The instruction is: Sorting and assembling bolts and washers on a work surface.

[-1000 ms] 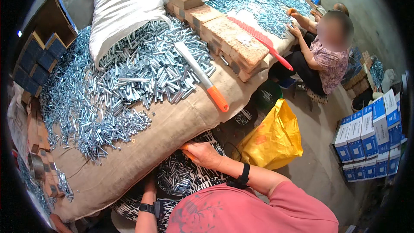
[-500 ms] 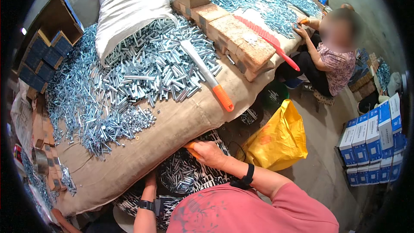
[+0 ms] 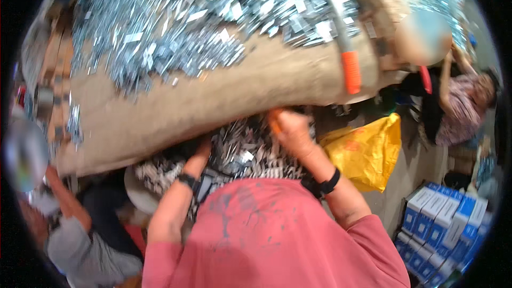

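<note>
My right hand (image 3: 293, 128), blurred, is at the table's front edge with its fingers curled. Something orange (image 3: 275, 121) shows at its fingertips; whether it is held or worn I cannot tell. My left hand (image 3: 202, 148) reaches under the same edge, so its fingers are hidden. Between my hands, a heap of small silvery metal tubes (image 3: 241, 146) lies over my lap on black-and-white patterned cloth (image 3: 160, 173). Above my hands, a large pile of metal tubes and bolts (image 3: 176, 26) covers the back of the cloth-covered table (image 3: 213, 96).
A long metal blade with an orange handle (image 3: 351, 72) lies on the table. To the right are a yellow bag (image 3: 368, 149) and stacked blue-and-white boxes (image 3: 437, 224). One person (image 3: 461, 101) sits at far right, another (image 3: 90, 245) at lower left. Bricks (image 3: 61, 74) line the left edge.
The view has shifted, so the table appears higher and the person at lower left shows more. My right hand remains curled with the orange at its fingertips; my left stays under the edge.
</note>
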The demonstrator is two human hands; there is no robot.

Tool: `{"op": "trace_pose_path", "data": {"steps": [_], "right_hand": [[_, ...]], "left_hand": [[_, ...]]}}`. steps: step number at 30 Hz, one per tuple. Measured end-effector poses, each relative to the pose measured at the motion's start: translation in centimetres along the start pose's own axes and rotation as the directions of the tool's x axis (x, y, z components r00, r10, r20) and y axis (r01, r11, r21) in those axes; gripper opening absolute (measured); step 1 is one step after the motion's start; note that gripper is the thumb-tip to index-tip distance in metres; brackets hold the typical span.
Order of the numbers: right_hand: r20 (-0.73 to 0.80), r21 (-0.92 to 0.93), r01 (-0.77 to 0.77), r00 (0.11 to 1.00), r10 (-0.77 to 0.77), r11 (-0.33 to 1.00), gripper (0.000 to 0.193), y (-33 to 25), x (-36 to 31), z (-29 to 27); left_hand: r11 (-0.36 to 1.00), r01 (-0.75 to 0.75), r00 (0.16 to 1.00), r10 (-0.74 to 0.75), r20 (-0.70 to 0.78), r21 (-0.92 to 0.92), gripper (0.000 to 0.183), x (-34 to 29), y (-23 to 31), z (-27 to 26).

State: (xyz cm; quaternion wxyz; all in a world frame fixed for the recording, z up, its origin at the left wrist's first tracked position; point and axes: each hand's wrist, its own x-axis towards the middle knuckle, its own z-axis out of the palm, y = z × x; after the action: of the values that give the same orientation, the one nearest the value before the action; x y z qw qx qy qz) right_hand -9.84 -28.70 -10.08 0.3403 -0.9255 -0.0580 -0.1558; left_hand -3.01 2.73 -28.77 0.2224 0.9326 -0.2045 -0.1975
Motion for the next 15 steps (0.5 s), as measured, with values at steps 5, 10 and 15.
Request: {"op": "trace_pose_path", "data": {"steps": [5, 10, 15], "right_hand": [[-0.088, 0.034, 0.016, 0.996, -0.013, 0.999, 0.015, -0.3, 0.3, 0.4], [-0.048, -0.018, -0.035, 0.998, 0.034, 0.999, 0.018, -0.6, -0.4, 0.2], [-0.041, -0.046, -0.065, 0.997, 0.063, 0.997, 0.018, -1.0, -0.9, 0.1]], "left_hand": [[0.982, 0.160, 0.987, -0.159, 0.018, -0.105, 0.055, 0.5, 1.6, -3.1], [0.965, 0.138, 0.988, -0.149, -0.032, -0.222, 0.056, -0.7, 5.4, -4.0], [0.992, -0.092, 0.996, 0.093, 0.015, -0.082, 0.046, -0.9, 9.0, -5.2]]}}
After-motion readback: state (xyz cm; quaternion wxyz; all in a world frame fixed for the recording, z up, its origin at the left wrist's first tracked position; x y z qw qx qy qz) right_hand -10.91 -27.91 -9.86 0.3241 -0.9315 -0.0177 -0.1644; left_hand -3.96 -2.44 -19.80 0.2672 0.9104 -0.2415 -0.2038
